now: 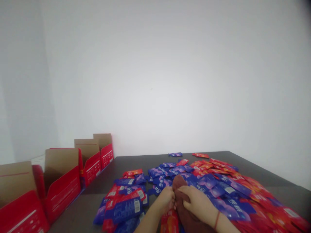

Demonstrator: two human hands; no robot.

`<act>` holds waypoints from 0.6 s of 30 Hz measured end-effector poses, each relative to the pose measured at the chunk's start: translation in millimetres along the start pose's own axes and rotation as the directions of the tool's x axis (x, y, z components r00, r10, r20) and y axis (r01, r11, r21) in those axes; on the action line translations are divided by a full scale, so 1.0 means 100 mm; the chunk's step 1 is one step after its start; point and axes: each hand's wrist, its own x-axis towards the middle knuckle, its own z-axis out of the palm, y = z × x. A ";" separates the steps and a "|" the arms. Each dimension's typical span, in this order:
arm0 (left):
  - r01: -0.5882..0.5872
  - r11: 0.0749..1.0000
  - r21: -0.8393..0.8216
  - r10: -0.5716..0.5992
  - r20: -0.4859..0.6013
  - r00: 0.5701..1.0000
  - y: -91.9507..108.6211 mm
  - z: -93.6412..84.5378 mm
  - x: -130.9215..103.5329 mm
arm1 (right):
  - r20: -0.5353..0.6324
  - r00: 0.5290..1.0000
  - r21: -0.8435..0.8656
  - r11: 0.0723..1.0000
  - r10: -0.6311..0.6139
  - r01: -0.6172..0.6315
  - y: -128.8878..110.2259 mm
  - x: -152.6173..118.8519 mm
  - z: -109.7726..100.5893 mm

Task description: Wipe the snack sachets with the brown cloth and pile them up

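At the lower middle of the head view, a long brown object (pixel 182 205) with a rounded end lies between my hands; what it is I cannot make out. My left hand (pixel 167 199) is closed against its left side, and what the fingers hold is hidden. My right hand (pixel 200 202), with a thin red cord at the wrist, wraps over it from the right. Just below my left hand is a red packet (pixel 169 222). Blue packets (pixel 225 186) and red packets (pixel 264 210) lie heaped on the right, and a smaller mixed pile (pixel 125 207) lies on the left.
Open red cardboard boxes (pixel 63 191) with brown inner flaps stand in a row along the left side of the dark table (pixel 84 207). Two loose packets, one blue (pixel 175 154) and one red (pixel 201 155), lie near the far edge. A pale wall rises behind.
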 end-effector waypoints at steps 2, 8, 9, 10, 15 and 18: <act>0.004 1.000 0.008 -0.004 -0.004 1.000 0.04 -0.03 -0.01 | 0.007 0.998 -0.018 0.998 0.058 -0.058 0.08 0.02 -0.05; -0.022 1.000 0.000 0.022 -0.086 0.996 0.12 -0.10 -0.01 | -0.040 0.983 -0.043 0.983 0.177 -0.179 0.35 0.06 -0.13; -0.019 1.000 -0.002 0.018 -0.095 0.995 0.11 -0.10 0.00 | -0.035 0.986 -0.040 0.985 0.165 -0.166 0.32 0.05 -0.11; -0.012 1.000 -0.004 0.012 -0.103 0.995 0.09 -0.09 0.01 | -0.024 0.990 -0.032 0.990 0.140 -0.141 0.28 0.04 -0.08; -0.040 0.998 0.041 0.046 -0.165 0.985 0.01 -0.06 0.05 | 0.040 0.994 0.076 0.992 -0.100 0.096 0.05 0.00 0.00; -0.090 0.987 0.131 0.111 -0.155 0.982 0.00 -0.06 0.02 | 0.042 0.998 0.055 0.998 -0.047 0.044 0.06 0.01 -0.06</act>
